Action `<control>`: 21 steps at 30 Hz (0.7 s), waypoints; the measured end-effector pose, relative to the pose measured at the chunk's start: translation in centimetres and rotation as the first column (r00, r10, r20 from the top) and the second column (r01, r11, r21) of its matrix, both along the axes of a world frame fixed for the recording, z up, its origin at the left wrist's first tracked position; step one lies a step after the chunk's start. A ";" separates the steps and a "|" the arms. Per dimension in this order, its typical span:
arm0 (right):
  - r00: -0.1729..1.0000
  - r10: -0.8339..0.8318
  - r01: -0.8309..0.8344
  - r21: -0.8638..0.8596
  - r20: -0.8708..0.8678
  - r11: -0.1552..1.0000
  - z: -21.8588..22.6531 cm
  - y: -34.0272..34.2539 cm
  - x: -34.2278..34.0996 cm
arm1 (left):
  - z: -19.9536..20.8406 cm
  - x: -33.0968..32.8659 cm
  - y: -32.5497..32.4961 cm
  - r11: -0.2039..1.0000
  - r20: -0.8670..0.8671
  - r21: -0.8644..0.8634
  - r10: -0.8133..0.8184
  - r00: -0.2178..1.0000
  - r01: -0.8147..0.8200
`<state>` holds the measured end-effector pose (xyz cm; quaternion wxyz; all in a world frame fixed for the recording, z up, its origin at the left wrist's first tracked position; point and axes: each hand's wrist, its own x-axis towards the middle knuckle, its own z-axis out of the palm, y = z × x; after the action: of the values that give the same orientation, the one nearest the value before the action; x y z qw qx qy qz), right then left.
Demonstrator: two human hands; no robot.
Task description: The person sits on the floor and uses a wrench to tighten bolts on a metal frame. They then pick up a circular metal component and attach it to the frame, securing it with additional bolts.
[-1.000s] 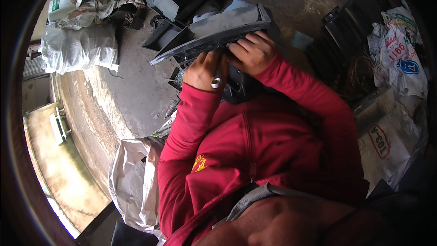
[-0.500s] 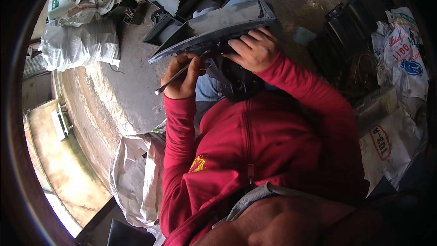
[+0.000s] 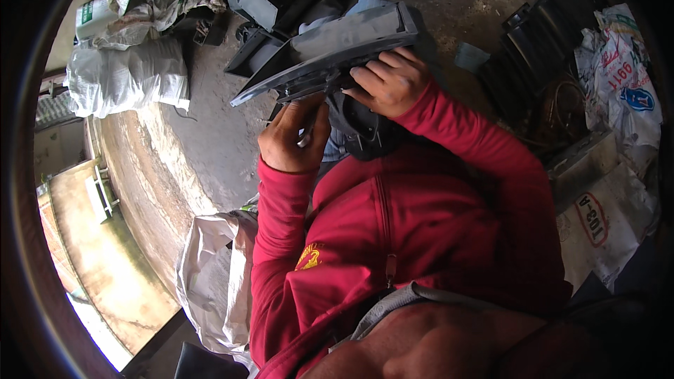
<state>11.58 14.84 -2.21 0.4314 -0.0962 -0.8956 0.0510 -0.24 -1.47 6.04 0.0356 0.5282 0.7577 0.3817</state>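
The dark tray (image 3: 358, 36), a long frame with a grey inner face, stands tilted in front of the person's chest, its long near edge turned toward the body. The right hand (image 3: 390, 84) is at the right half of that edge, its fingers bent close together and gripping the edge; the thumb is hidden. The left hand (image 3: 291, 139) is under the tray's left half, fingers bent upward, their tips lost beneath the edge. A small bright patch shows between its thumb and fingers — I cannot tell what it is, nor how far those fingers are closed or what they hold.

Directly below the tray, between the hands and the chest, is a black part (image 3: 361, 126). Left of the tray and just beyond its left end is an open black box (image 3: 254, 4); farther left lies a bundle in white plastic (image 3: 128, 78). Nearer the body, to the tray's lower left, stands a white sack (image 3: 214, 277). Right of the tray are a blue-grey scrap (image 3: 470, 57) on the floor, black ribbed pieces (image 3: 537, 42) and, farthest right, a printed white bag (image 3: 618, 74).
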 end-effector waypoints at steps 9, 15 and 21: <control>1.000 0.010 -0.010 -0.001 0.030 1.000 0.1 0.0 0.2 | 1.7 0.5 2.0 0.989 -0.159 -0.133 -0.079 0.984 0.058; 1.000 0.004 -0.004 -0.014 0.002 1.000 0.2 -0.1 0.1 | 1.0 1.1 1.9 0.995 -0.123 -0.093 0.026 0.992 -0.038; 1.000 -0.001 0.002 -0.035 0.031 0.999 0.5 -0.4 0.2 | 0.2 0.8 1.4 0.998 -0.111 -0.059 0.002 0.994 -0.009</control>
<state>11.74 14.42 -1.74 0.4159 -0.1050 -0.9010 0.0648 0.59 -0.11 6.28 0.0080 0.5452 0.7711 0.3289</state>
